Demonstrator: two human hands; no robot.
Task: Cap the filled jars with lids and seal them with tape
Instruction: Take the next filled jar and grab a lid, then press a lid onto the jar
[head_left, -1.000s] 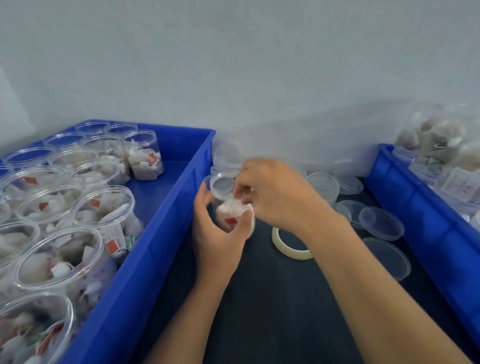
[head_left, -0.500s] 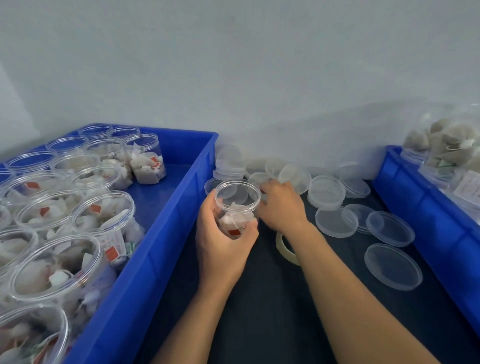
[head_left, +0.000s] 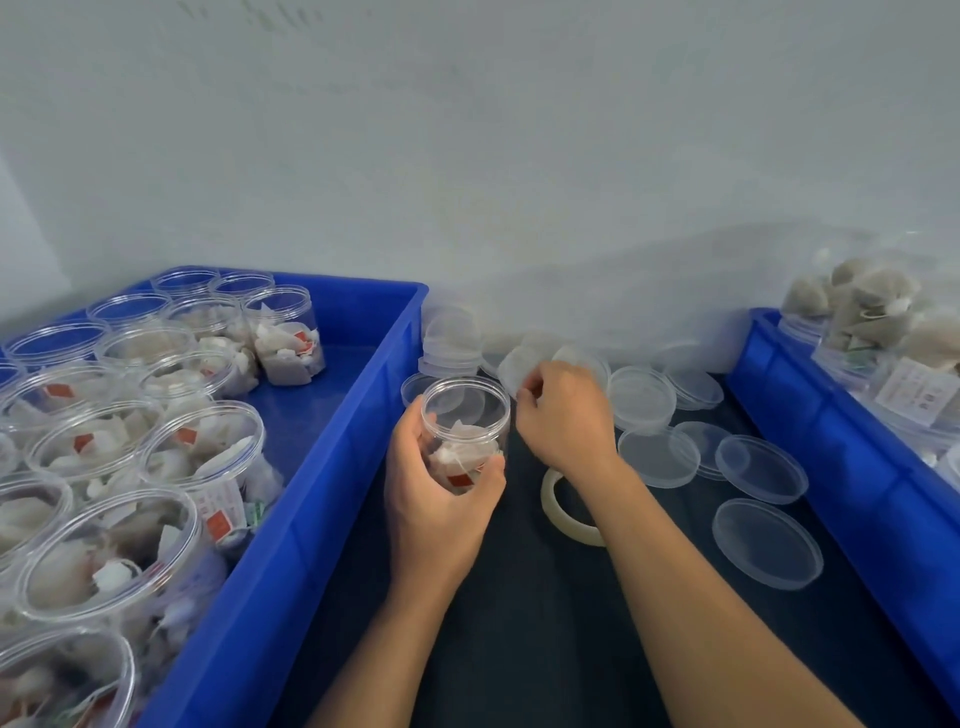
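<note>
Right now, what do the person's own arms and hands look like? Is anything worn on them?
Both forearms are bare as far as the frame shows: no sleeves, gloves, watch or bracelet. The left hand and the right hand carry no rings that I can see, and the fingers show short, unpainted nails.

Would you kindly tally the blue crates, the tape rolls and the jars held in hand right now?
Blue crates: 2 (left crate, right crate)
Tape rolls: 1 (tape roll)
Jars in hand: 1 (jar, gripped by the left hand)
Total: 4
</note>
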